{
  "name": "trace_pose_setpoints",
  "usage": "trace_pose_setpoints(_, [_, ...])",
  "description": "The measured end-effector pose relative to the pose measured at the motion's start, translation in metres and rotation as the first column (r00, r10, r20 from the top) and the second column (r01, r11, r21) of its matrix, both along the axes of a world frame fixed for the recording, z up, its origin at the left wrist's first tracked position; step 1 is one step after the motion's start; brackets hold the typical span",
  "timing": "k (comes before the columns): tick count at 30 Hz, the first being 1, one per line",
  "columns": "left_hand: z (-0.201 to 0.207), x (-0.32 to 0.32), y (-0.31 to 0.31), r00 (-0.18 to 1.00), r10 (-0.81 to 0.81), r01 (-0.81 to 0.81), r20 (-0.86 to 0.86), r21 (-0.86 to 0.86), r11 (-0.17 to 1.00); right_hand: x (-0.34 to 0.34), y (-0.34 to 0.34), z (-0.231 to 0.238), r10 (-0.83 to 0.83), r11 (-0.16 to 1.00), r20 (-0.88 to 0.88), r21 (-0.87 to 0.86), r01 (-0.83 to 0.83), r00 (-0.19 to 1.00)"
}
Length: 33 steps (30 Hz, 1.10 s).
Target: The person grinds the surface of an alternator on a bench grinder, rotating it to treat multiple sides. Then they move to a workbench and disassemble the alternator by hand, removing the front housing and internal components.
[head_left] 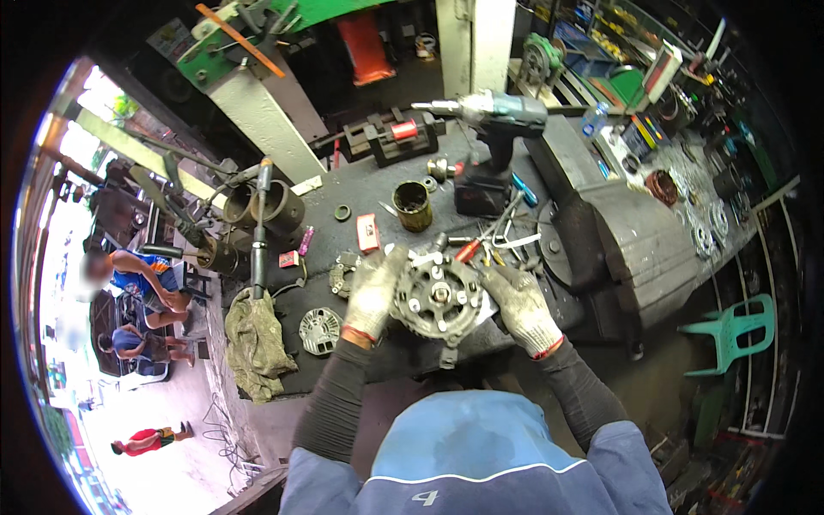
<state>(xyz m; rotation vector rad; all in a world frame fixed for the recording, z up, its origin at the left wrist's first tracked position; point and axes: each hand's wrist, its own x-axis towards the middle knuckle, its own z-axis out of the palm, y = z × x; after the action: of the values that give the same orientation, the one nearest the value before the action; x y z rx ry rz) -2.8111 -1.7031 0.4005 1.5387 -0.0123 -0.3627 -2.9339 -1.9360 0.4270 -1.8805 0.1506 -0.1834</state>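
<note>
A round metal alternator housing (439,296), with a ring of openings and a central hub, is held at the near edge of the workbench. My left hand (375,290), in a whitish work glove, is closed on its left rim. Gripping the right rim is my gloved right hand (521,305), its fingertips partly hidden. Left of my left hand lies a slotted round end cover (320,331). A small metal part (345,273) sits just behind that wrist. Screwdrivers and other hand tools, one a red-handled screwdriver (468,251), lie behind the housing.
A cordless impact wrench (498,120) stands at the back, beyond a grimy can (414,206). A vise-like block (393,137) lies behind. Left are a crumpled cloth (257,348) and metal cylinders (279,206). A green plastic chair (738,335) stands right; other people are far left.
</note>
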Motion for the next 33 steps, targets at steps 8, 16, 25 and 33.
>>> trace_pose_setpoints(8, [-0.049,-0.019,0.0,0.987,0.161,-0.163,0.025,0.09,0.983,0.028,-0.009,-0.028,0.027,0.984,-0.31,0.177,0.029,0.95])
trace_pose_setpoints(16, [-0.046,-0.014,0.054,0.985,0.033,-0.102,0.167,0.426,0.899,0.034,-0.019,-0.027,-0.05,0.995,-0.142,-0.088,0.038,0.989])
trace_pose_setpoints(25, [-0.068,0.047,0.083,0.91,-0.374,-0.083,0.18,0.962,0.26,-0.048,-0.038,0.0,-0.215,0.94,-0.356,0.178,0.292,0.909])
trace_pose_setpoints(33, [-0.054,0.061,0.085,0.923,-0.297,-0.092,0.245,0.89,0.447,-0.09,-0.032,0.004,-0.31,0.893,-0.371,0.203,0.402,0.876])
